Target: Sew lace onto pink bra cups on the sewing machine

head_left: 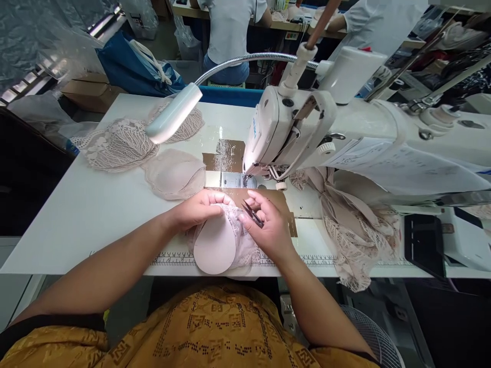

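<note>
A pale pink bra cup (215, 245) with lace (245, 245) along its side lies at the table's front edge. My left hand (199, 207) pinches the cup's upper edge between thumb and fingers. Opposite it, my right hand (266, 225) has thumb and finger at the lace, and small dark thread snips (253, 213) rest within its curled fingers, tips pointing up and left. Just beyond both hands stands the needle area of a white sewing machine (264, 133); neither hand touches it.
Beige lace cups (118, 145) and a sheer cup piece (174, 174) lie to the left, below a lamp (174, 112). More lace fabric (356, 230) hangs over the front edge at right, beside a black device (424, 243). Two people sit at a farther bench.
</note>
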`<state>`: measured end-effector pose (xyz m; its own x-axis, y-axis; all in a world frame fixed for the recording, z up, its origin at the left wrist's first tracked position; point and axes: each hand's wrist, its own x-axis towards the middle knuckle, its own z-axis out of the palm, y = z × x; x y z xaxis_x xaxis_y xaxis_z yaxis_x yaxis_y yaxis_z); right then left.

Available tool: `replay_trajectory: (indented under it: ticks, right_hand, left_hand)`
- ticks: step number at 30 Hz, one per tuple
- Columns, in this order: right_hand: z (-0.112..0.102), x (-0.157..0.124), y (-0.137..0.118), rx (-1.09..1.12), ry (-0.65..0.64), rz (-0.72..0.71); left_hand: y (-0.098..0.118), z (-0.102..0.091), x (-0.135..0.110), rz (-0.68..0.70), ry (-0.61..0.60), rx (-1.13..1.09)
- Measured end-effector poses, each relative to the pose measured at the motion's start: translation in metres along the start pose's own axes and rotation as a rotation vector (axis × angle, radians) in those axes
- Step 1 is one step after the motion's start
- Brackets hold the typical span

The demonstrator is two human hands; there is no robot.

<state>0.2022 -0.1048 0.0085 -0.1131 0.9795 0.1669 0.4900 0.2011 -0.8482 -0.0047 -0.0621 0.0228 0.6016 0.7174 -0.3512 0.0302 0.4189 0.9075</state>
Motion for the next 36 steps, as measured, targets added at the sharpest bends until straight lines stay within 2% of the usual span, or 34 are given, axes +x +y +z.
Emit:
replay_trajectory:
  ticks: [3, 8, 12, 18, 24, 29, 36]
  right_hand:
    - [0.0017, -0.0007, 0.0042, 0.065, -0.075, 0.044]
    - [0.0045, -0.0014, 0.0037, 0.052, -0.021, -0.040]
    - [0.0041, -0.0016, -0.0010, 0.029, 0.019, -0.107]
    - [0.0040, -0.0019, -0.0042, 0.006, 0.074, -0.166]
    - [-0.0001, -0.0017, -0.0021, -0.124, 0.101, -0.263]
    - [0.0016, -0.0036, 0.0009, -0.237, 0.083, -0.357]
    - [0.0061, -0.0039, 0.0044, -0.343, 0.139, -0.386]
  left_hand:
    - [0.0018, -0.0005, -0.0001, -0.007, -0.012, -0.015]
    - [0.0027, 0.0030, 0.0027, 0.036, -0.001, 0.049]
    - [-0.0017, 0.0036, 0.0057, 0.064, 0.026, 0.014]
    - [-0.0015, 0.0000, 0.0037, 0.004, -0.003, 0.064]
    - [0.0006, -0.0015, 0.0043, 0.031, 0.044, 0.092]
    - [0.0010, -0.0011, 0.0046, 0.041, 0.105, 0.032]
    - [-0.0013, -0.0016, 0.0042, 0.060, 0.119, -0.012]
